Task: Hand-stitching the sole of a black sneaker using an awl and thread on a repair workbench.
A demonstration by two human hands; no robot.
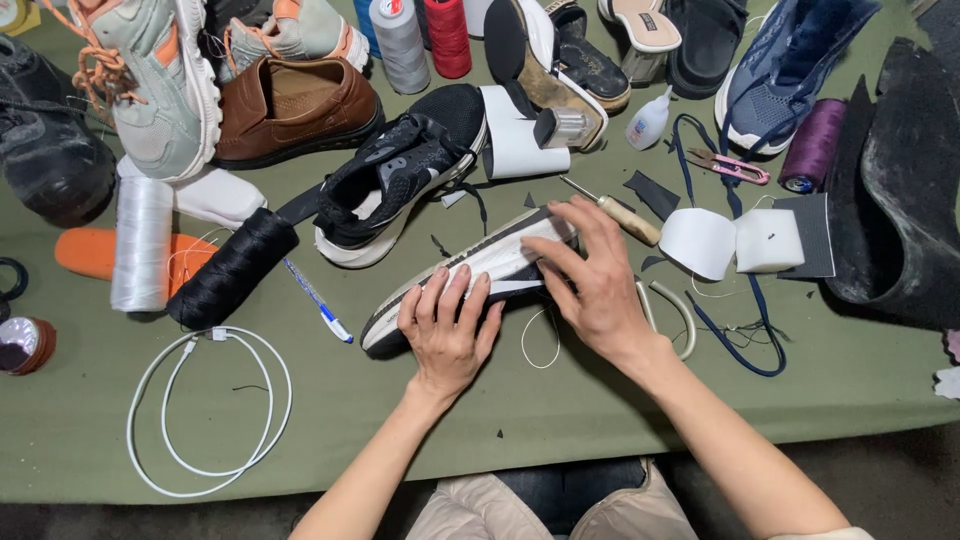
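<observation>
A white and black sneaker [470, 270] lies on its side in the middle of the green-covered table [600, 400]. My left hand [448, 330] rests flat on its lower half, fingers spread over the side. My right hand [590, 275] presses on its upper end, fingers spread across the heel area. Neither hand holds a tool. A wooden-handled awl [615, 212] lies just beyond my right fingertips. A loose white thread [540, 340] curls on the cloth between my wrists.
A black sneaker [400, 170], a brown shoe [290, 110] and other shoes crowd the back. Thread spools [400, 45], a black spool [235, 265], a pen [318, 300], a white cable [210, 410], a glue bottle [648, 120], snips [730, 165] and white foam pieces [735, 240] lie around.
</observation>
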